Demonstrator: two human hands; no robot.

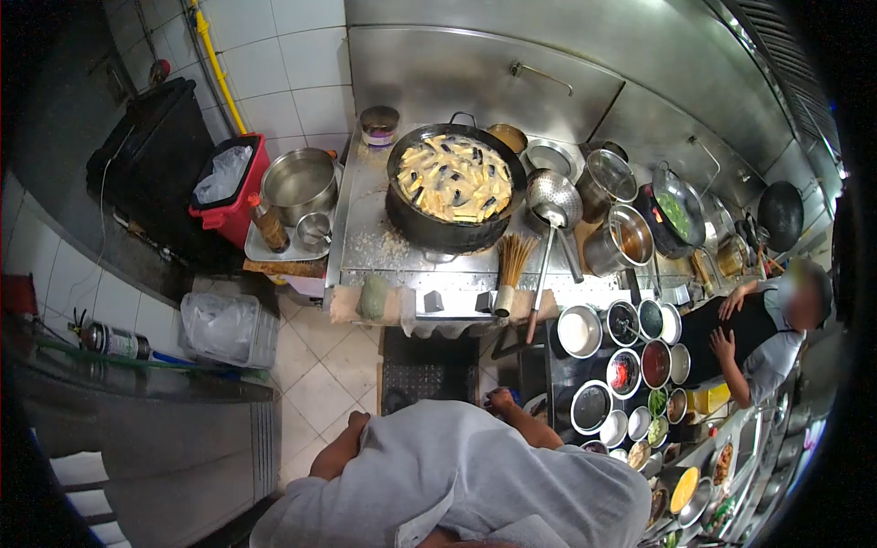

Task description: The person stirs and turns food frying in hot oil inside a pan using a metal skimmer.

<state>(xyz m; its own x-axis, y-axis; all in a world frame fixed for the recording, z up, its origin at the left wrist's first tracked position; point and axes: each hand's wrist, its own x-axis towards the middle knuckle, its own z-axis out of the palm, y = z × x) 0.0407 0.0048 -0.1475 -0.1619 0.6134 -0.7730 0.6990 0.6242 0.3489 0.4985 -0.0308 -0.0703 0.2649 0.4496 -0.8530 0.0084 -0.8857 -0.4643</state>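
Observation:
My left hand [357, 421] hangs low beside my grey shirt [457, 466], its fingers mostly hidden. On the other side, my right hand [500, 400] is closed near the counter's lower corner, next to something small and blue; what it holds, if anything, is too small to name. Neither hand touches the stove [365, 247]. A large black wok [438, 239] stands on it, full of bubbling oil with pale and dark purple pieces [454, 178]. Right of the wok lie a perforated ladle [554, 197], a bamboo brush [513, 271] and a green cloth [373, 297] at the front left edge.
Right of me, a counter carries several bowls of sauces and ingredients [656, 363]. Beyond it a co-worker [754, 338] stands with both hands near the torso. Pots [618, 239] line the stove's right. To the left are a steel pot [300, 185], a red bin [239, 196] and a plastic crate [228, 329].

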